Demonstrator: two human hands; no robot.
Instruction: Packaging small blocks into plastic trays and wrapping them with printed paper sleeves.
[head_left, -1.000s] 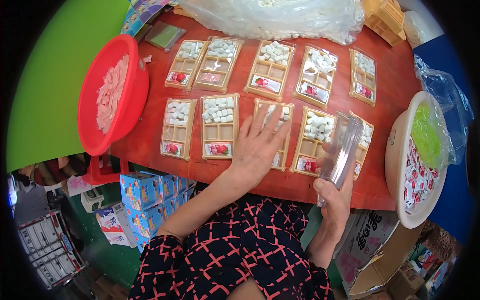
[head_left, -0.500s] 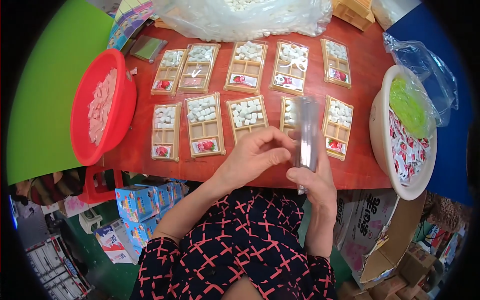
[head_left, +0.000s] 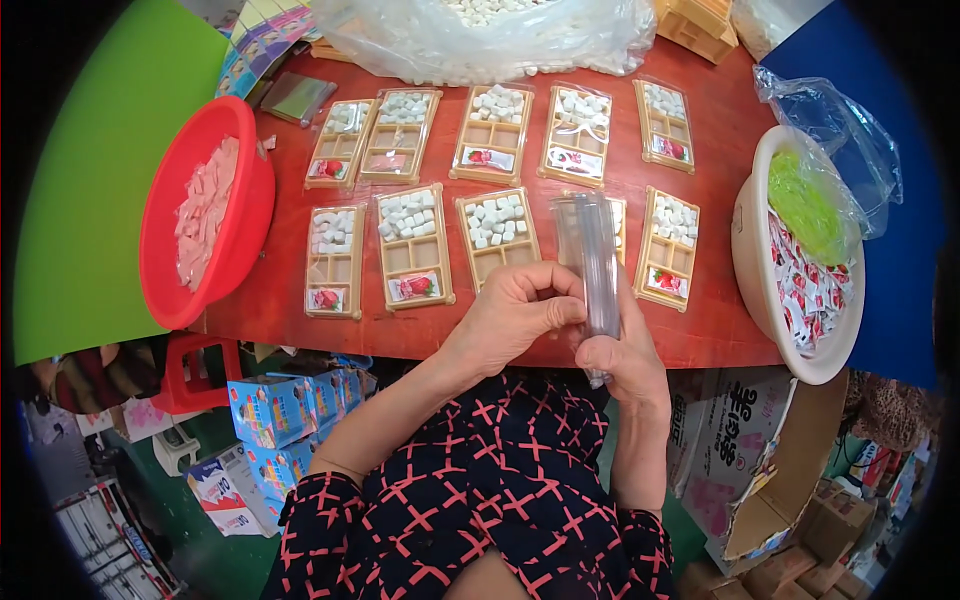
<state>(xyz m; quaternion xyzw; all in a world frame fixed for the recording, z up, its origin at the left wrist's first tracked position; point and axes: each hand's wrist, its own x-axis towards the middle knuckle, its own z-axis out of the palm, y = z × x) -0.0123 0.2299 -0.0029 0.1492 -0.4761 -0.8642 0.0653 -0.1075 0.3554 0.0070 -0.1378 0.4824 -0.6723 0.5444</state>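
My right hand (head_left: 632, 368) grips a stack of clear plastic lids (head_left: 601, 262), held upright and edge-on over the table's front edge. My left hand (head_left: 518, 318) is closed in a pinch at the stack's left side, where one clear lid (head_left: 567, 232) stands slightly apart from the others. Beyond my hands lie several tan compartment trays in two rows. The tray nearest my left hand (head_left: 485, 262) has white marshmallow-like pieces at its far end. Another tray (head_left: 619, 212) is mostly hidden behind the stack. Some trays also hold a strawberry-printed sachet (head_left: 413, 287), and several have clear lids on.
A red basin (head_left: 262, 205) with pink packets stands at the left. At the right, a cream basin (head_left: 752, 270) holds strawberry-printed sachets and a green bag. A large clear bag of white pieces (head_left: 420, 45) lies at the back. Cartons (head_left: 265, 412) sit below the table.
One lid has come partly away from the stack toward my left fingers. My right hand and the stack have shifted slightly left. The trays stay in place.
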